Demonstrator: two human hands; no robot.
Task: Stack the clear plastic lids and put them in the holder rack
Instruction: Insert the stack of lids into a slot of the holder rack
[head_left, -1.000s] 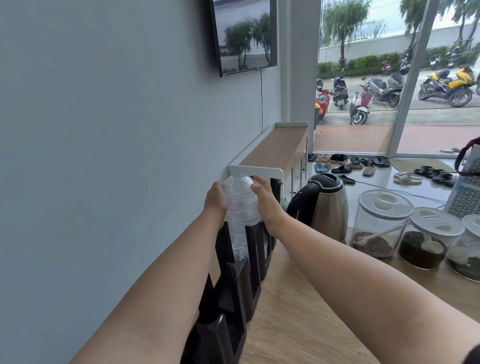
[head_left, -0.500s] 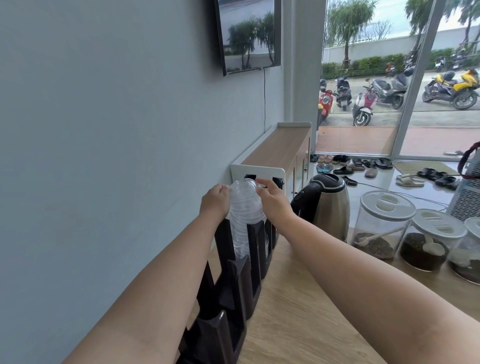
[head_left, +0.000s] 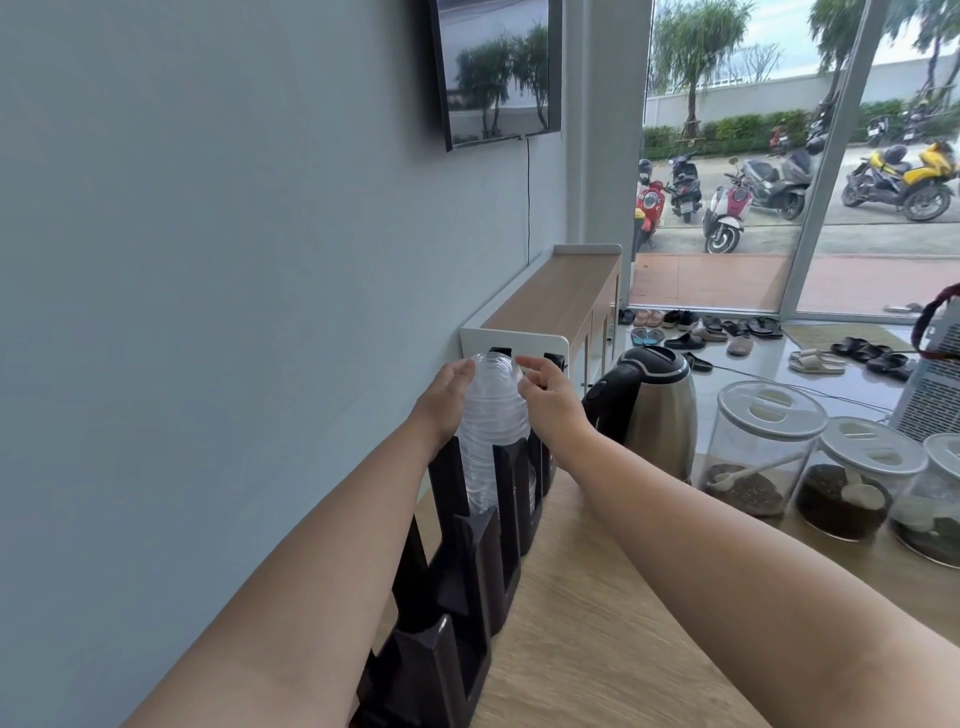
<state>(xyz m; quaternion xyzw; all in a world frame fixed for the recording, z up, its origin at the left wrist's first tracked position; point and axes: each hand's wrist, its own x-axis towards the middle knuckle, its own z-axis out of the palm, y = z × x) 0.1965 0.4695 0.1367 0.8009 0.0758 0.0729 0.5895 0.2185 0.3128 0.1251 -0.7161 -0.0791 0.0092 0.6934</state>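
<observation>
The tall stack of clear domed plastic lids (head_left: 493, 426) stands in a slot of the black slotted holder rack (head_left: 483, 540), beside the steel kettle (head_left: 652, 410). It is steadied by the left hand (head_left: 447, 397), whose fingers are curled against its side, while the right hand (head_left: 548, 392) hovers with fingers spread, barely touching. The stack is best eased straight down until seated, then released gently.

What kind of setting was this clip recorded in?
Probably a drinks counter in a small café or shop. A wooden counter carries a black holder rack with stacked clear plastic lids, an electric kettle and scoop jars; the glass front faces parked scooters.
</observation>
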